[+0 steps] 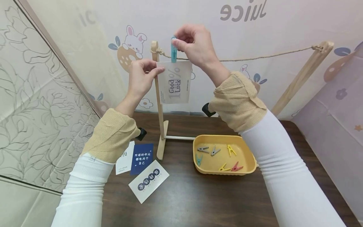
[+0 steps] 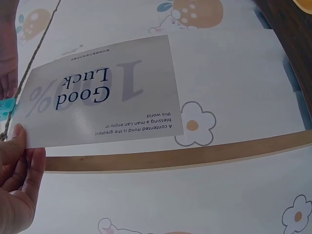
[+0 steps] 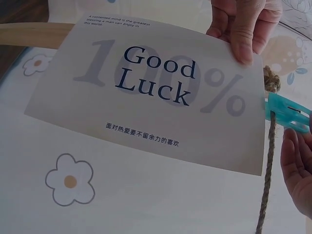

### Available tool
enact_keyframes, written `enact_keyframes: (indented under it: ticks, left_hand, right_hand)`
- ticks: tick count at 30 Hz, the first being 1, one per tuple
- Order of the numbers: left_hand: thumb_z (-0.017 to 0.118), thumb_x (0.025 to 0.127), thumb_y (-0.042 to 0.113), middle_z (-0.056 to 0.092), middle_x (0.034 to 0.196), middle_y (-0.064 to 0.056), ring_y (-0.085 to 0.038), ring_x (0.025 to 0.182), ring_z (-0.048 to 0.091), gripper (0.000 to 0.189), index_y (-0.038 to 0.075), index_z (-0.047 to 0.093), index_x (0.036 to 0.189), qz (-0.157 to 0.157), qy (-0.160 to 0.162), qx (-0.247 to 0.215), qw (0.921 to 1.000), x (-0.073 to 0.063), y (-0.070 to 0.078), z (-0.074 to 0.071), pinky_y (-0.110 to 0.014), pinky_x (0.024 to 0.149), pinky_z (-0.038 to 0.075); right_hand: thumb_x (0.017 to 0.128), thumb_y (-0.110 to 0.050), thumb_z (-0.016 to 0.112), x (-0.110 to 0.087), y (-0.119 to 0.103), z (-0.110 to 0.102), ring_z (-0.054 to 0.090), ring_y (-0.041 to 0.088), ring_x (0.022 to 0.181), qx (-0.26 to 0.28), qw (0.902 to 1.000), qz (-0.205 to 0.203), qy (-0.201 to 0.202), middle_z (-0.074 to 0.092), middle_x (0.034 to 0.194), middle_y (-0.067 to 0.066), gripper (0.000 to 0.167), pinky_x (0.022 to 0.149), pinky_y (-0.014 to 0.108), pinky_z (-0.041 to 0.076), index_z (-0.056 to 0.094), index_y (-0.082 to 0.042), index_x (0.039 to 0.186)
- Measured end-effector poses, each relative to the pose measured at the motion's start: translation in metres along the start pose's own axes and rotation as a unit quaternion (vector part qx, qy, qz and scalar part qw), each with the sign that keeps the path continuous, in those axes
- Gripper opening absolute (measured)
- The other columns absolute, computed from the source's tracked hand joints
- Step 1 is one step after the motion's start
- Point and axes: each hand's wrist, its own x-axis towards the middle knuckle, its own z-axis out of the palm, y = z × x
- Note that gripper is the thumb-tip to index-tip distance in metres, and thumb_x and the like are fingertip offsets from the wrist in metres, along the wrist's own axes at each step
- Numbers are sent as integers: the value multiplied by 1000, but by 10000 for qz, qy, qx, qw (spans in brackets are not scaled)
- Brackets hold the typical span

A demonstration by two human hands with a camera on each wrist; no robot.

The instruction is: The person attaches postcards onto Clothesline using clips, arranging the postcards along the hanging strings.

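A white "Good Luck" card (image 1: 181, 85) hangs sideways at the left end of a twine rope (image 1: 249, 60). My left hand (image 1: 143, 77) pinches the card's upper left corner between thumb and fingers. With thumb and fingers, my right hand (image 1: 195, 44) holds a teal clothespin (image 1: 174, 52) upright over the rope, its lower tip at the card's top edge. In the right wrist view, the clothespin (image 3: 287, 111) crosses the rope right at the card's edge. The left wrist view shows the printed card (image 2: 102, 97) from the side, with the left hand (image 2: 22, 180) at its corner.
A wooden stand holds the rope between its left post (image 1: 159, 104) and right post (image 1: 302, 78). A yellow basket (image 1: 224, 171) with several colored clothespins sits on the dark table (image 1: 193, 201). Left of it lie a blue card (image 1: 141, 168) and two white cards, one the tilted card (image 1: 148, 189).
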Motion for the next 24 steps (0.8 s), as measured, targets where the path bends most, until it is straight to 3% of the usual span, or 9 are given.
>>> enact_keyframes:
  ticks: [16,24]
  left_hand:
    - [68,78,8,56,63,-1,-12,56,49,13,-5,66,81,6,9,-111,9999,3,1,0,-19,55,37]
    - [68,77,7,57,64,-2,-13,57,50,13,-5,66,81,-95,-17,-262,9996,3,4,0,-18,53,37]
  right_hand:
    - [83,-6,61,-4,4,1,50,10,64,-142,9997,43,-199,56,72,1,4,62,21,39,62,-2,83]
    - [84,-10,61,-5,6,0,51,11,68,-301,9987,93,-392,56,77,2,12,64,21,39,61,0,91]
